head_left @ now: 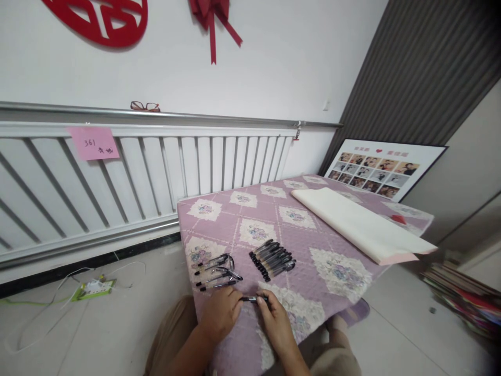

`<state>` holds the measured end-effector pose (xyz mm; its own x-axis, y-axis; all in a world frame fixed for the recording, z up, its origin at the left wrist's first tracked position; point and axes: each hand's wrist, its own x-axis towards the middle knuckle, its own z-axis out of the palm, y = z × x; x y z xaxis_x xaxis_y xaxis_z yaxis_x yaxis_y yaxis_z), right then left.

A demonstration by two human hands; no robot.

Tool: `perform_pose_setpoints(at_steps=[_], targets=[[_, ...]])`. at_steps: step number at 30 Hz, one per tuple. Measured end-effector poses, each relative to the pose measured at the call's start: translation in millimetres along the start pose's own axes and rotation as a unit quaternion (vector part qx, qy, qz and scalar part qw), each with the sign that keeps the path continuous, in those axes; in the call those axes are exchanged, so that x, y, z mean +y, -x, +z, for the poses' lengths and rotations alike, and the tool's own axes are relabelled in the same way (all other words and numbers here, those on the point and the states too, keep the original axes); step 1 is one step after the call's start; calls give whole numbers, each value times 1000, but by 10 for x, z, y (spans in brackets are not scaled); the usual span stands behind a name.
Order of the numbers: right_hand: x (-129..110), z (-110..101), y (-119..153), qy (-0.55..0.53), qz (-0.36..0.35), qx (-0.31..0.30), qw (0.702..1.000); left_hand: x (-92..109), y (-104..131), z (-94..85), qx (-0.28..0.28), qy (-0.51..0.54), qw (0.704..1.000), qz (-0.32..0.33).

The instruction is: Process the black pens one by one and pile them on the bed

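Note:
Between my two hands is a black pen (250, 299), lying crosswise near the front of the flowered purple cloth. My left hand (222, 312) is closed on its left end, and my right hand (275, 319) pinches the right end between thumb and fingers. Just beyond them lies a tight row of several black capped pens (273, 259), side by side. To the left of that row, several more pens (215, 274) are spread loosely, some crossing each other. My fingers hide both tips of the held pen.
A rolled cream sheet (352, 224) lies on the right of the cloth-covered surface (235, 224), near a red item (398, 219). A photo board (385, 169) leans behind. A white radiator (195, 162) runs along the wall. A power strip (94, 288) with cables sits on the floor at left.

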<state>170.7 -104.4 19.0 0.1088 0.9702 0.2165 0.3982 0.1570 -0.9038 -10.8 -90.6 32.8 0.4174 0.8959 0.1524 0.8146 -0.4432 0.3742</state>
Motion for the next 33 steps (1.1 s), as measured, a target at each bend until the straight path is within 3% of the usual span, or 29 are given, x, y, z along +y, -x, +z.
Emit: perform_pose_setpoints(at_steps=[8,12,15,18,26,33], targets=[[41,-79,-16,-18,44,115,992,-56,-8,46,67,11,997,-35],[60,22,-23,76,-12,56,995,-96,-19,107,111,24,993,-33],[-1,124,-39,177,-67,-2,982,-130,-27,149,143,38,989,-29],[-45,204,-82,230,-76,-28,970,-161,-32,180,160,37,986,-22],[24,211,-159,149,-99,19,984,-141,-15,153,150,22,988,-35],[-71,169,-118,152,-132,-3,980,-86,8,95,120,3,993,-2]])
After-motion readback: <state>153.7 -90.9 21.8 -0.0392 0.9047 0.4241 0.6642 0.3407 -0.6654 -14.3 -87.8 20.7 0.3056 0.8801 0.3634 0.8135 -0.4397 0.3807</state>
